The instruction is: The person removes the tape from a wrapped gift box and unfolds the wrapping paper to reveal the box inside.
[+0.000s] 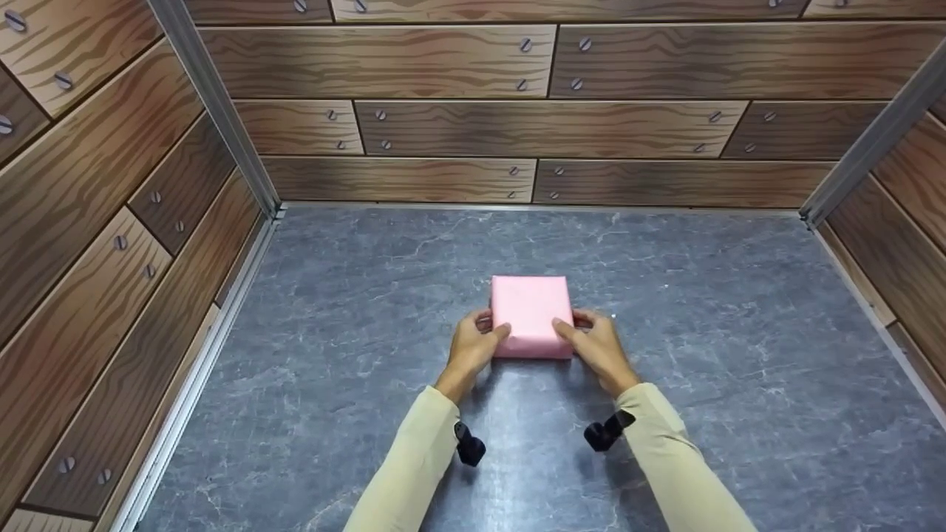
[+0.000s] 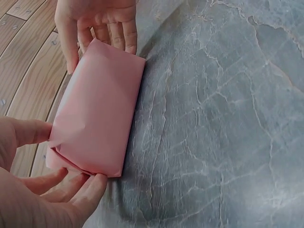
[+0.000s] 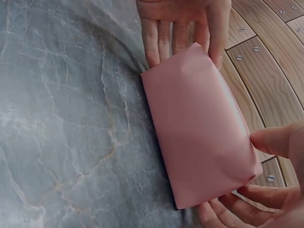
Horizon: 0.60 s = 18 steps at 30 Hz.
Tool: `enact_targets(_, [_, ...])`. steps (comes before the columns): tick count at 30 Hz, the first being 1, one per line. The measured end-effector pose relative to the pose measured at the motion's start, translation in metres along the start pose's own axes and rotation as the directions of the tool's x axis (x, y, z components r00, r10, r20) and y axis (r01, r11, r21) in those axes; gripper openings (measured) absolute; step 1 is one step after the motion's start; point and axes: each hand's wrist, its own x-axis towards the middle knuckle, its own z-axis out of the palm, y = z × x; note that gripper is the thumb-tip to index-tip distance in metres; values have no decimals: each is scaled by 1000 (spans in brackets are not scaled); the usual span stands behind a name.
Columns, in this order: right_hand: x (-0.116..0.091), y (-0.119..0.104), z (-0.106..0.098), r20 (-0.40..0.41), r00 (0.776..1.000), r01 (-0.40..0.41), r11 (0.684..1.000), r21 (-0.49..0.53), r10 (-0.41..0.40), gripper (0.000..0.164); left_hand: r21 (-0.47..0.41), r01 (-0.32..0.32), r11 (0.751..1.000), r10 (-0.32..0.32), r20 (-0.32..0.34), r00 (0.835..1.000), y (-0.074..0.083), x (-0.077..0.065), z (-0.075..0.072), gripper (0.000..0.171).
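Observation:
A box wrapped in pink paper (image 1: pixel 531 314) is on the grey marbled surface, between both hands. My left hand (image 1: pixel 473 343) holds its left end, thumb on the top edge and fingers along the side. On the opposite end, my right hand (image 1: pixel 600 346) grips it the same way. In the left wrist view a folded paper flap shows on the end of the box (image 2: pixel 95 114) by the left fingertips (image 2: pixel 98 183). The right wrist view shows the box (image 3: pixel 199 128) with slightly creased paper, right fingertips (image 3: pixel 209 213) at its lower end.
Wood-plank-patterned walls enclose the surface at the back (image 1: pixel 443 66), left (image 1: pixel 111 273) and right (image 1: pixel 909 244). Metal rails (image 1: pixel 214 103) run along the corners. A small black wrist camera (image 1: pixel 468 445) sits at the left sleeve, another camera (image 1: pixel 607 431) at the right.

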Motion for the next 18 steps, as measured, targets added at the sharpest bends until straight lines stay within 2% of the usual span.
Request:
enact_targets(9, [-1, 13, 3, -21, 999, 40, 999, 2, -40, 53, -50, -1, 999, 2, 24, 1000, -7, -1, -1, 47])
enact_targets(18, [-1, 10, 1, -12, 999, 38, 999, 30, -38, 56, -100, -8, 995, 10, 22, 1000, -2, 0, 2, 44])
